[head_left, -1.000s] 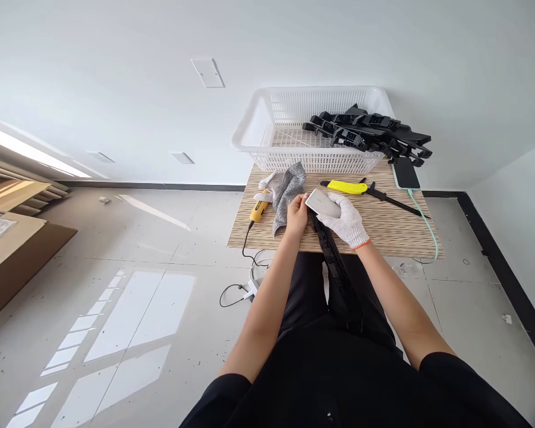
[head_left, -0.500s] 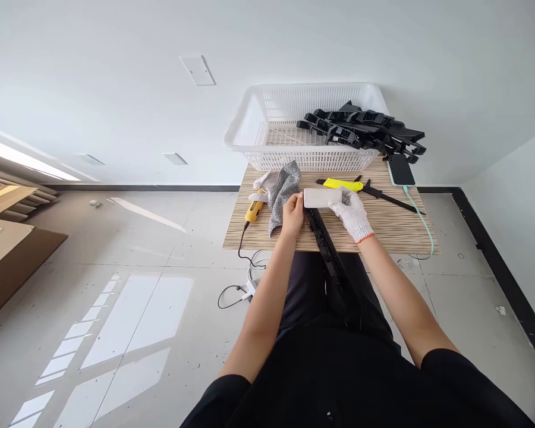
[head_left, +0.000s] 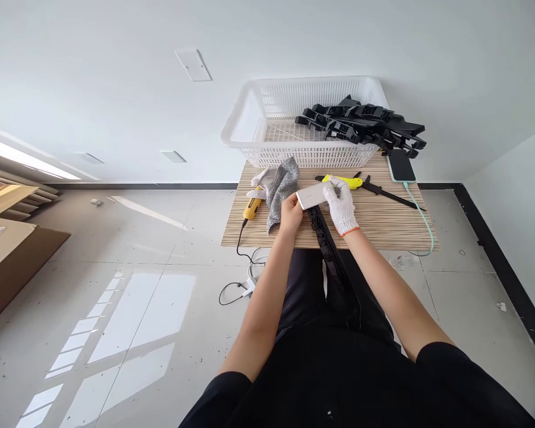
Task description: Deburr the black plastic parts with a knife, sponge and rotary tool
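A flat, off-white rectangular slab (head_left: 311,198) with faint small marks on its face is held between my two hands above the table. My bare left hand (head_left: 291,215) grips its left end with closed fingers. On its right end, my right hand (head_left: 340,205) in a white knit glove closes around the edge. Below the slab, a long black plastic strip (head_left: 327,244) runs from the tabletop down over my lap; its upper end is partly hidden. A grey cloth (head_left: 283,193) and a white glove (head_left: 263,179) lie left of my hands, with a yellow corded tool (head_left: 252,206) beside them.
A white plastic basket (head_left: 249,142) at the back of the table (head_left: 383,229) holds several black plastic parts (head_left: 361,122). A yellow-handled knife (head_left: 350,182), a black caliper-like tool (head_left: 395,194) and a phone (head_left: 401,166) on a green cable lie to the right. Cardboard boxes (head_left: 22,261) stand left.
The slab has tilted, its right end now higher, and shifted slightly left. My gloved right hand has moved left and up with it. My left hand keeps its hold.
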Tool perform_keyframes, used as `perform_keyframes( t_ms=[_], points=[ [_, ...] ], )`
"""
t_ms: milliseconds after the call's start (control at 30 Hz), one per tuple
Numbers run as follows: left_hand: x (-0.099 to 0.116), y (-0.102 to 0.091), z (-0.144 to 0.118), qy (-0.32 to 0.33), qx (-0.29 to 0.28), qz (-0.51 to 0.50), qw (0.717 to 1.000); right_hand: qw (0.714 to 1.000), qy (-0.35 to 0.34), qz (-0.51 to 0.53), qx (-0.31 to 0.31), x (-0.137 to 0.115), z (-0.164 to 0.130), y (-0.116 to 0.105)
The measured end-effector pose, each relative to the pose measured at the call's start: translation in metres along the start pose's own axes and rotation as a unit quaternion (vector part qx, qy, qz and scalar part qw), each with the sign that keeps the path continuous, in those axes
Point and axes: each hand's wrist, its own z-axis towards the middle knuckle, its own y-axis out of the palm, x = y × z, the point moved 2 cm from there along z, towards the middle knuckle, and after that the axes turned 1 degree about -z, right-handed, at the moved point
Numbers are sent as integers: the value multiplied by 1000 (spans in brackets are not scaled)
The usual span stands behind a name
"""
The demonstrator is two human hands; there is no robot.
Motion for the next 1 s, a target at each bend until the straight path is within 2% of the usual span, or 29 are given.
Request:
perform_keyframes(
  t_ms=[67, 167, 300, 333, 433, 567, 700, 800, 933, 1000],
  points=[
    [1, 0, -1, -8, 2, 8, 1000, 999, 31, 22, -9, 0, -3, -1],
    [-1, -2, -2, -35, 13, 24, 999, 996, 55, 53, 41, -1, -3, -7],
    [-2, -2, -1, -9, 11, 16, 1000, 998, 37, 17, -56, -1, -5, -6],
    [-2, -2, -1, -7, 11, 14, 1000, 998, 33, 14, -51, -1, -5, -6],
    [-2, -1, -1, -15, 14, 10, 1000, 999, 32, 24, 17, -1, -6, -9],
    [1, 0, -2, -5, 12, -2, 1000, 997, 32, 17, -63, -2, -6, -8],
    [1, 1, -2, -12, 18, -6, 1000, 999, 38, 20, -13, -2, -8, -15],
    [1, 1, -2, -14, 12, -16, 1000, 996, 36, 7, -77, -1, -12, -19],
    [1, 0, -2, -26, 13, -21, 999, 999, 35, 5, -33, -3, -17, -29],
    [2, 0, -2, -29, 15, -25, 999, 996, 33, -2, -83, -6, -18, -32]
  ],
)
